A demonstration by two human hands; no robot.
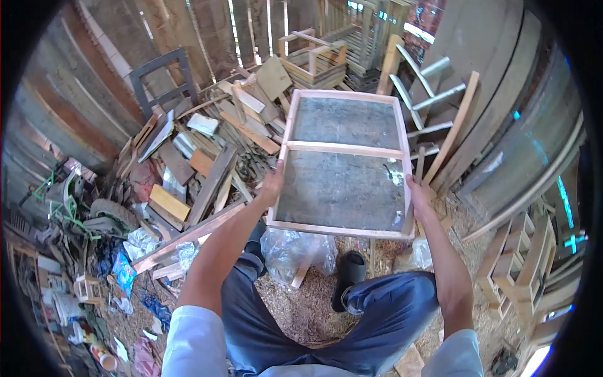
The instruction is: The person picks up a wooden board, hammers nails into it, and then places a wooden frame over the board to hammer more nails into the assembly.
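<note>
A wooden frame (342,149) with a dark grey panel behind it and one crossbar is held up in front of my knees. My left hand (272,183) grips its left side rail, fingers wrapped round the edge. On the opposite rail, my right hand (419,193) holds the frame with the thumb toward the front face. The lower right part of the panel has pale, worn patches. Below the frame, clear plastic bags (298,252) lie on the shavings between my feet.
Scrap wood (213,169) is heaped at the left, with a dark frame (164,78) behind it. Slatted crates (314,63) stand at the back. Wooden racks (521,264) are at the right, and a tyre (113,213) at the far left.
</note>
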